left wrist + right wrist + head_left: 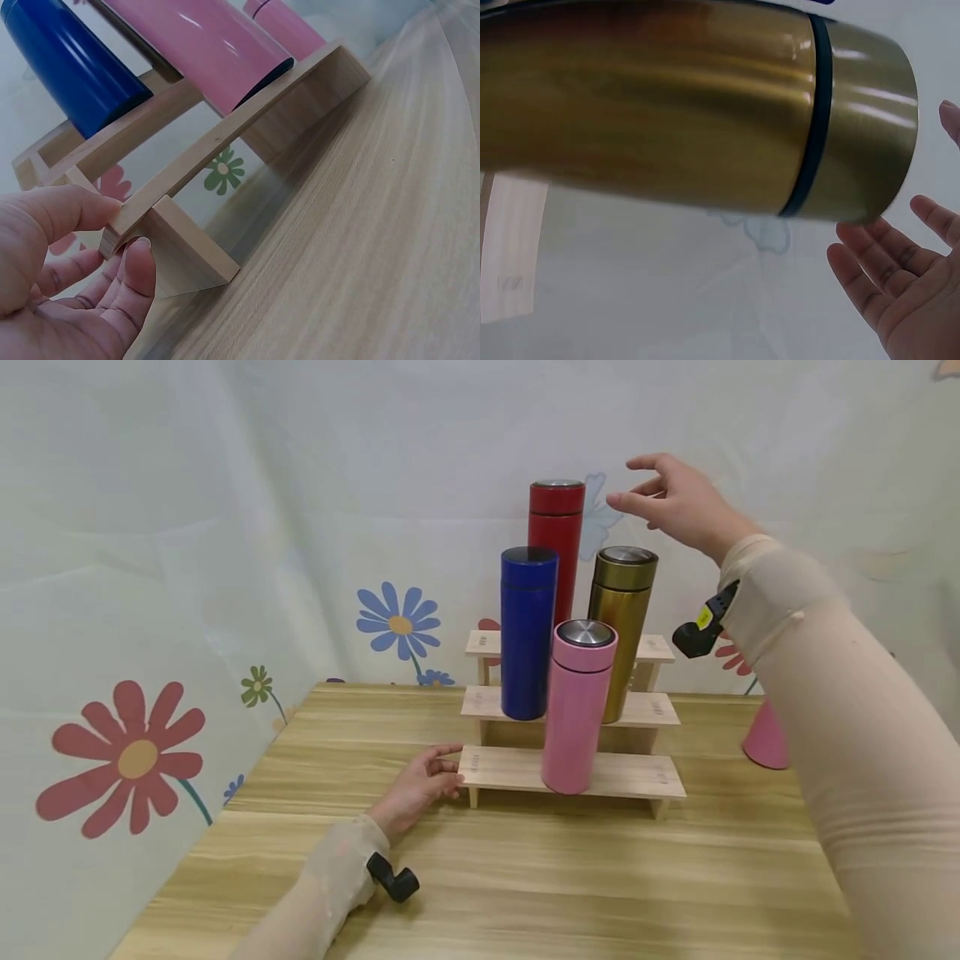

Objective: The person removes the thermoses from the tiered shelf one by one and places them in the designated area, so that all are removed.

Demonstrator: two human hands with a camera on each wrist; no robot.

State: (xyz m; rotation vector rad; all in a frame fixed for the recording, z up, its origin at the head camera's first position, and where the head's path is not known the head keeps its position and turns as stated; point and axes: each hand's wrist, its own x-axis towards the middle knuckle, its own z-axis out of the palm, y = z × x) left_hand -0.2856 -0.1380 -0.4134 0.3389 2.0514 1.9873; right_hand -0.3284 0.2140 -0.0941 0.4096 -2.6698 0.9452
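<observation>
My left hand (420,785) pinches the left end of the lowest step of a three-tier wooden display stand (495,768); in the left wrist view the thumb lies on the board and fingers are beneath it. My right hand (678,502) is in the air, fingers spread, above the gold thermos bottle (621,610) and right of the red thermos bottle (557,527), holding nothing. The red bottle stands behind the others, its base hidden. A blue thermos bottle (527,635) and the gold one stand on the middle step. A pink thermos bottle (577,718) stands on the lowest.
Another pink object (767,739), partly hidden by my right forearm, stands on the wood-grain table (525,877) to the right; the left wrist view shows it as a pink bottle (292,26). Behind the table hangs a pale curtain (225,527) with printed flowers.
</observation>
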